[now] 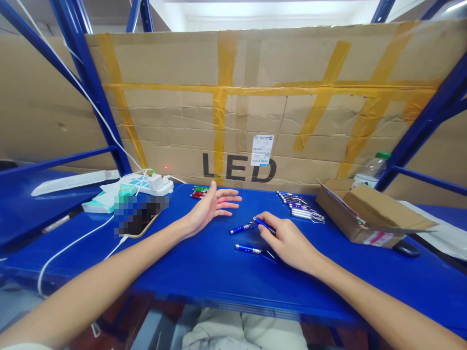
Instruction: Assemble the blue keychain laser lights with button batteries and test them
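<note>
My right hand (282, 238) holds a small blue metal penlight (264, 224) between thumb and fingers, its end pointing up and left. My left hand (211, 208) is raised over the table with its fingers spread and nothing in it; a red light spot shows on its fingers. Between the hands lies a second blue penlight (240, 229), and nearer the front edge lies another blue penlight (248, 249) with a dark strap. Behind my left hand are red penlights (197, 194) and green ones (200, 188). Several blue and silver penlights (301, 213) lie in a group at the right.
An open cardboard box (350, 218) stands at the right, with a plastic bottle (372, 170) behind it and a black object (406, 249) beside it. At the left are a phone (140, 218), a tissue pack (105, 200), a power strip (160, 184) and white cables. Tall cardboard (175, 121) closes the back.
</note>
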The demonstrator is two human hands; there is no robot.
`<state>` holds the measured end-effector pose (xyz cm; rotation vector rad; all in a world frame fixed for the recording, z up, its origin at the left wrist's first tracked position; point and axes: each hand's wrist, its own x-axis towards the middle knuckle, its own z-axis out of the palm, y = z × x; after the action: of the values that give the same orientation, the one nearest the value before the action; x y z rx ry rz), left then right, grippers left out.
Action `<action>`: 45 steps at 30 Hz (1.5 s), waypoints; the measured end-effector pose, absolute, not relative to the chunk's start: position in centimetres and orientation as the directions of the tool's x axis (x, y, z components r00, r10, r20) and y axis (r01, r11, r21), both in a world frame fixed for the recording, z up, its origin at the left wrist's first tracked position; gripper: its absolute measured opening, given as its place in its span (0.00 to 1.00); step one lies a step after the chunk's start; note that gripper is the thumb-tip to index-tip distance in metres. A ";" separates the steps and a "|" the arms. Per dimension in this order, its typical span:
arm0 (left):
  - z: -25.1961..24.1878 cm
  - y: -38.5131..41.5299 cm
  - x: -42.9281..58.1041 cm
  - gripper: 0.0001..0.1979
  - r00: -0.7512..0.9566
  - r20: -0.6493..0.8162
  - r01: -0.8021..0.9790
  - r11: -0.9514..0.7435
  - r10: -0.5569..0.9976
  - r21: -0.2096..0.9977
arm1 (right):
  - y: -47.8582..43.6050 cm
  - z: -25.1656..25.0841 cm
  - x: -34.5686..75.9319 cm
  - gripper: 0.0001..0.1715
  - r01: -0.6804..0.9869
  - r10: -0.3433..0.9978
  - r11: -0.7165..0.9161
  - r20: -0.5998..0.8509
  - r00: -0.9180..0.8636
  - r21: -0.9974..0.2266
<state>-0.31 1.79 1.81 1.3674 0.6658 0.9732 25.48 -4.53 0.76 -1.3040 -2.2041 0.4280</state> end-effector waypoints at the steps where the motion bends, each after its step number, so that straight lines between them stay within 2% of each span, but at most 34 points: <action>1: 1.8 1.8 -0.3 0.42 0.473 0.144 -0.183 -0.062 0.870 0.981 | -4.5 0.7 25.5 0.19 0.708 0.877 0.480 0.277 -0.393 -0.518; 12: 1.7 1.8 -0.3 0.43 0.478 0.145 -0.176 -0.067 0.866 0.982 | -4.5 0.8 25.5 0.19 0.696 0.877 0.480 0.303 -0.373 -0.533; 45: 2.1 1.6 -0.3 0.44 0.477 0.124 -0.159 -0.053 0.870 0.986 | -4.6 0.9 25.3 0.20 0.715 0.890 0.455 0.248 -0.383 -0.530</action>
<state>-0.28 1.57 2.06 1.3690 0.6864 0.9543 25.27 -4.62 0.93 -1.3387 -2.2095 0.4636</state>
